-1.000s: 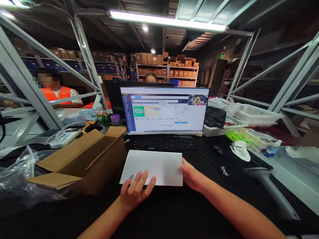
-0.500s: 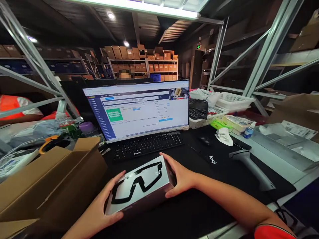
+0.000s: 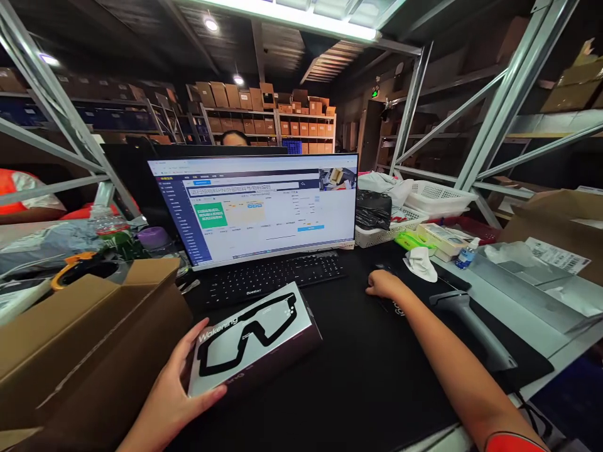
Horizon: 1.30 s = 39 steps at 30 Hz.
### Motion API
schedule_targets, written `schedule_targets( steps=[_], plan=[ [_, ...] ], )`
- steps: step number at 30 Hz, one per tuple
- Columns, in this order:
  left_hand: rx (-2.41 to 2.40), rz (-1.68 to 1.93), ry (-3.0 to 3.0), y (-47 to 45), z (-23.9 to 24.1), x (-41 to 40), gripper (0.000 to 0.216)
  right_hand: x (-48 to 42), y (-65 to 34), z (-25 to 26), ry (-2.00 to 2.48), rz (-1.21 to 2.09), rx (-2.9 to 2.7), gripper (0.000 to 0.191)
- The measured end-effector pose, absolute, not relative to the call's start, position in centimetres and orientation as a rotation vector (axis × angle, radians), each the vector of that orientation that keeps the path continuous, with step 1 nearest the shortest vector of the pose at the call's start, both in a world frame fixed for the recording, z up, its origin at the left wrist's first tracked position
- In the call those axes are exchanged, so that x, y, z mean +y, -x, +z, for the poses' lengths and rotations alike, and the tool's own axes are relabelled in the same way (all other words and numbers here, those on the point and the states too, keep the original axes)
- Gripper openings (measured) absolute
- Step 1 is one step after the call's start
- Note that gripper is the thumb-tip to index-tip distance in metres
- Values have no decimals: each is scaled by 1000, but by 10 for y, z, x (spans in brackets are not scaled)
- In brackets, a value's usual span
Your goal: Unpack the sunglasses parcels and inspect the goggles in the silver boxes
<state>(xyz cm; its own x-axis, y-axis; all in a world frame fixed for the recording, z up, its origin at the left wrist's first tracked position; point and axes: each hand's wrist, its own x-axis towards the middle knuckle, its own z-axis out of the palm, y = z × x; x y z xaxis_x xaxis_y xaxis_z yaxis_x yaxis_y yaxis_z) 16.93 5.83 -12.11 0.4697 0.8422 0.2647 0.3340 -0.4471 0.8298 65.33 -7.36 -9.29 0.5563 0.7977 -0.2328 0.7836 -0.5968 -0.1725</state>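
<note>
A white and dark eyewear box (image 3: 249,336) printed "Wakening" and a black goggle shape sits tilted over the black desk mat. My left hand (image 3: 186,376) grips its left end, thumb on the near side and fingers on the far side. My right hand (image 3: 387,286) is off the box, low over the mat beside the mouse (image 3: 387,267), with its fingers curled in. What lies under those fingers is hidden. To the left of the box stands an open cardboard carton (image 3: 94,339).
A monitor (image 3: 257,210) and a black keyboard (image 3: 277,276) stand behind the box. On the right lie a grey barcode scanner (image 3: 475,329), a crumpled white cloth (image 3: 421,263), a small blue spray bottle (image 3: 466,254) and white baskets (image 3: 438,198). A person's head shows behind the monitor.
My right hand has let go of the box's right end and moved right and forward to the mouse area. My left hand still holds the box, now slightly further left.
</note>
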Motion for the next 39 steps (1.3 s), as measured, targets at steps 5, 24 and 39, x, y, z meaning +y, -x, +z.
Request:
schedule_targets(
  steps=[5, 24, 39],
  plan=[
    [917, 934, -1773, -179, -114, 45, 113, -45, -651, -111, 2641, 207, -1279, 33],
    [958, 950, -1787, -176, -117, 48, 103, -31, -645, -154, 2333, -79, -1347, 33],
    [794, 924, -1505, -160, -102, 53, 121, -40, -630, -148, 2420, -152, -1366, 15]
  ],
)
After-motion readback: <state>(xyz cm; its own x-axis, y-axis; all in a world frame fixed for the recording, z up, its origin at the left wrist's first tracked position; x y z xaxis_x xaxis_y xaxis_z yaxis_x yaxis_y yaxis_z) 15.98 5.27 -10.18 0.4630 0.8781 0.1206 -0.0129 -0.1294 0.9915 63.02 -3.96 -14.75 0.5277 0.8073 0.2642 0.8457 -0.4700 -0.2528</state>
